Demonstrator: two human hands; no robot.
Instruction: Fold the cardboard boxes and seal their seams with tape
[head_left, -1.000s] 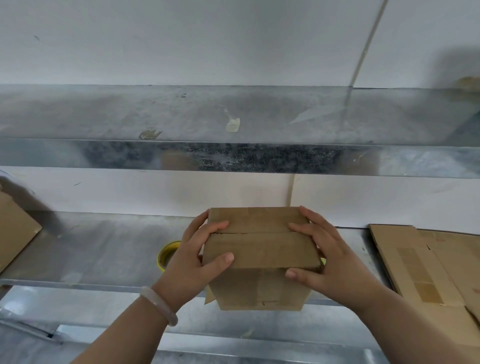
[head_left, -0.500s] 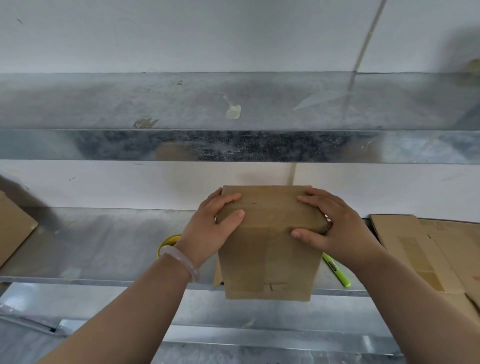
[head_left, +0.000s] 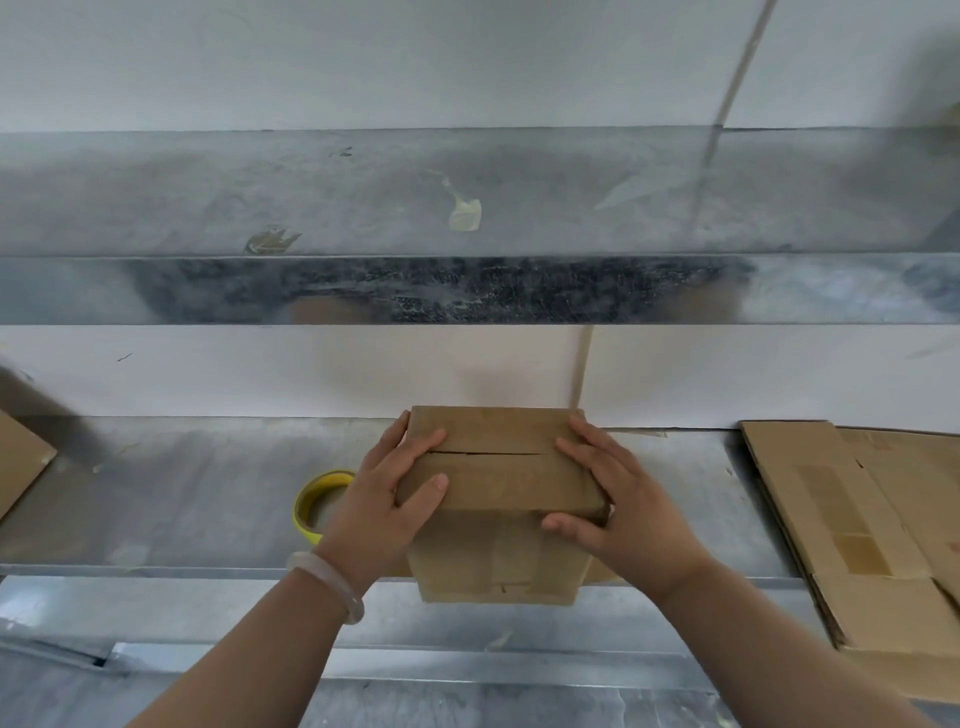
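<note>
A small brown cardboard box (head_left: 496, 483) stands at the front edge of the metal shelf (head_left: 171, 493), its two top flaps folded down with an untaped seam running across the top. My left hand (head_left: 387, 499) grips the box's left side, fingers curled over the top flaps. My right hand (head_left: 610, 499) grips the right side, fingers over the top and thumb on the front face. A yellow roll of tape (head_left: 317, 499) lies flat on the shelf just left of my left hand, partly hidden by it.
Flattened cardboard boxes (head_left: 872, 525) are stacked on the right of the shelf. Another cardboard piece (head_left: 21, 467) pokes in at the left edge. A second metal shelf (head_left: 467, 288) runs overhead against the white wall.
The box has tipped back so its top flaps and seam face me more. Both hands stay on its sides. The green pen seen to the right half a second ago is now hidden.
</note>
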